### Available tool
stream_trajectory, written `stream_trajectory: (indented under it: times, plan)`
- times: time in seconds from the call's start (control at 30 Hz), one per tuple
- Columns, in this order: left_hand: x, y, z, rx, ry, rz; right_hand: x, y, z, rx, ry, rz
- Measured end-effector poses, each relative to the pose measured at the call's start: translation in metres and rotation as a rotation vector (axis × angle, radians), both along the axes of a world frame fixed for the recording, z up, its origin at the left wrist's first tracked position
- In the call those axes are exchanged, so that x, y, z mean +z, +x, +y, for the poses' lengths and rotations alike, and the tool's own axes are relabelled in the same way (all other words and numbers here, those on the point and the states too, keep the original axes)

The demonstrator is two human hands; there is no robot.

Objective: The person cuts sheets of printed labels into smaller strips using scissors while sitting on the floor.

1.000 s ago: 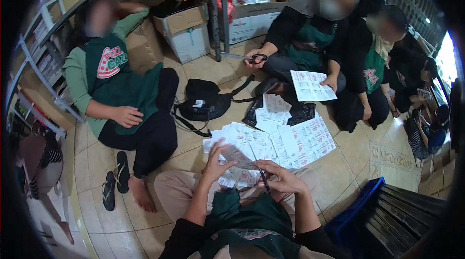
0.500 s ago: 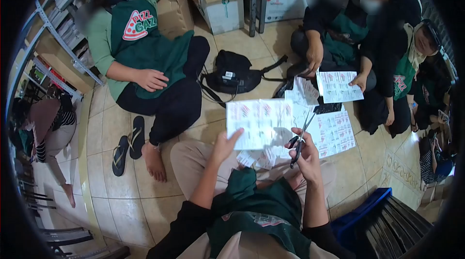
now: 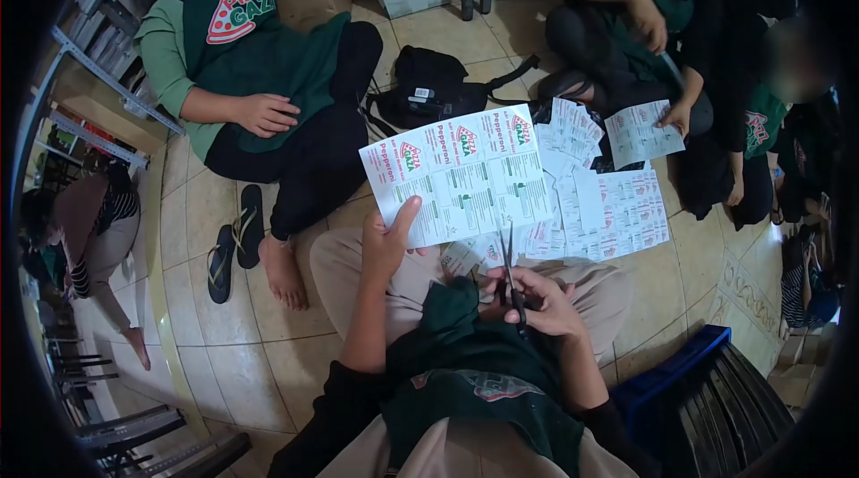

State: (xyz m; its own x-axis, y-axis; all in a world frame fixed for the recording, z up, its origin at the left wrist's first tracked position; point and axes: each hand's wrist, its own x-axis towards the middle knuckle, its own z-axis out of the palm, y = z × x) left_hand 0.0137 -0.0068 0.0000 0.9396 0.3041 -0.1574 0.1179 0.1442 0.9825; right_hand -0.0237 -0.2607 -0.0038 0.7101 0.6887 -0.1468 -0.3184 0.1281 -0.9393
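My left hand [image 3: 391, 235] grips the lower left part of a printed label sheet [image 3: 456, 176], thumb on top. The sheet shows several pizza labels in red and green and is held up above my lap. My right hand [image 3: 539, 301] has its fingers in the black handles of a pair of scissors [image 3: 511, 277]. The scissors' blades point up at the sheet's lower right edge. Past the sheet, more printed sheets [image 3: 626, 210] and cut labels [image 3: 570, 134] lie spread on the floor.
A seated person [image 3: 259, 76] is at the left, near black sandals [image 3: 234, 241] and a black bag [image 3: 429, 89]. Another person's hand [image 3: 677, 116] holds a sheet at the upper right. A blue-edged crate [image 3: 680, 357] stands at the lower right.
From handling a smaller piece of paper, my left hand has come to hold a full sheet, now tilted and nearer. The scissors have moved left to the sheet's lower edge.
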Motion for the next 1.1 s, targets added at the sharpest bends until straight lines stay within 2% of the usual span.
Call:
stream_trajectory:
  times: [0.2,0.73,0.9,1.1]
  plan:
    - [0.004,-0.005,0.0,-0.062,0.03,0.037,-0.003,0.007,0.002,-0.043,0.109,0.042]
    - [0.014,-0.008,-0.005,-0.08,0.033,0.044,-0.004,0.007,0.006,-0.032,0.139,0.018]
    - [0.015,-0.009,-0.004,-0.083,0.017,0.003,-0.004,0.007,0.008,-0.085,0.041,-0.104]
    - [0.014,-0.008,-0.004,-0.073,0.018,-0.007,-0.002,0.006,0.008,-0.118,-0.007,-0.098]
